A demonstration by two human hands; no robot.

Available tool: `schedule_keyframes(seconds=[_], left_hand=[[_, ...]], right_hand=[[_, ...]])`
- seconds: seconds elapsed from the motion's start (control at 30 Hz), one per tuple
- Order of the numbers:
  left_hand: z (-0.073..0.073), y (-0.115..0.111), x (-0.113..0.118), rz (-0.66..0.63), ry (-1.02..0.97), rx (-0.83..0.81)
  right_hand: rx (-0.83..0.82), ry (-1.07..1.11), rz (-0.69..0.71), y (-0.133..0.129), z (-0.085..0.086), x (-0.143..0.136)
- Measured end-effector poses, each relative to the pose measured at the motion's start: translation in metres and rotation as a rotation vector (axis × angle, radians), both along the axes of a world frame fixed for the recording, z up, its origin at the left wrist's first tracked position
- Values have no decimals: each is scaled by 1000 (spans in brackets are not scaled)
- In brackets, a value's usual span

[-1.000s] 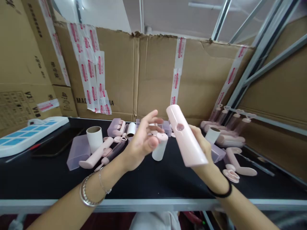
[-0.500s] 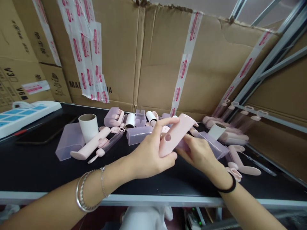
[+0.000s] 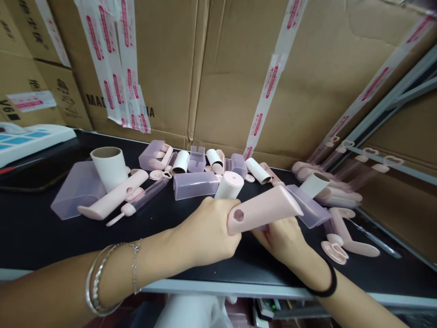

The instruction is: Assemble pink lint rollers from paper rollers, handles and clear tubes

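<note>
My left hand [image 3: 208, 232] is closed around one end of a pale pink plastic handle shell [image 3: 266, 210], which has a round hole near the grip and a flared tip. The shell lies nearly level, pointing right across the front of my right hand [image 3: 287, 241]. My right hand's fingers are curled below it on a translucent purple piece [image 3: 264, 228], mostly hidden. Just behind my left fist is a white roll [image 3: 226, 187] with a pink disc on its top end; its base is hidden. A translucent purple cover [image 3: 195, 185] lies farther back.
At left, a white tube [image 3: 108, 168] leans by a purple box [image 3: 78, 191], with another pink handle [image 3: 116, 196] beside them. Several pink handles [image 3: 336, 196] and a purple cover [image 3: 309, 207] lie at right. A cardboard wall [image 3: 232, 91] stands behind the black table [image 3: 136, 246].
The pink handle shell has swung from steeply tilted to nearly level and moved slightly down. My left fingers have curled into a fist around it. The white roll behind has come into sight.
</note>
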State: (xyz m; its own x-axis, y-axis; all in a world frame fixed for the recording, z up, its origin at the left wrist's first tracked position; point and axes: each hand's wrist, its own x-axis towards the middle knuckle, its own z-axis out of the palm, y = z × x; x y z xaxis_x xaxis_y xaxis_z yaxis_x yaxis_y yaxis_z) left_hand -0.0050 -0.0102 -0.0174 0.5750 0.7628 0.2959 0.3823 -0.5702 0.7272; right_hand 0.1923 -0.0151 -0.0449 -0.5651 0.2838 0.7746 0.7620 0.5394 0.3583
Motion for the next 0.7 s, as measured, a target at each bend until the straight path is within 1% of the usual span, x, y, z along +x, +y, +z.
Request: schedule_keyframes(seconds=[0.1, 0.2, 0.3, 0.33, 0.37, 0.43, 0.5, 0.53, 0.6, 0.63, 0.7], left_hand=[[1, -2, 2, 3, 29, -17], [6, -4, 1, -1, 42, -63], [13, -4, 0, -25, 114, -57], [15, -4, -1, -27, 154, -39], [17, -5, -2, -21, 195, -17], [21, -7, -5, -1, 265, 24], [26, -8, -8, 35, 266, 61], [30, -9, -9, 47, 246, 82], [40, -10, -10, 58, 208, 134], [47, -10, -9, 57, 211, 162], [60, -12, -4, 46, 281, 206]], right_hand=[[20, 18, 22, 0, -5, -1], [15, 56, 13, 0, -8, -5], [-6, 77, 31, 0, -6, -8], [-37, 64, 46, -1, -5, -8], [-96, 43, 65, -2, -3, -8], [-293, 7, 111, -6, -2, -4], [-494, 29, 144, -13, -1, 4], [-541, 71, 150, -16, 1, 9], [-545, 214, 161, -24, 8, 21], [-508, 317, 180, -27, 14, 26], [-412, 508, 240, -33, 32, 34]])
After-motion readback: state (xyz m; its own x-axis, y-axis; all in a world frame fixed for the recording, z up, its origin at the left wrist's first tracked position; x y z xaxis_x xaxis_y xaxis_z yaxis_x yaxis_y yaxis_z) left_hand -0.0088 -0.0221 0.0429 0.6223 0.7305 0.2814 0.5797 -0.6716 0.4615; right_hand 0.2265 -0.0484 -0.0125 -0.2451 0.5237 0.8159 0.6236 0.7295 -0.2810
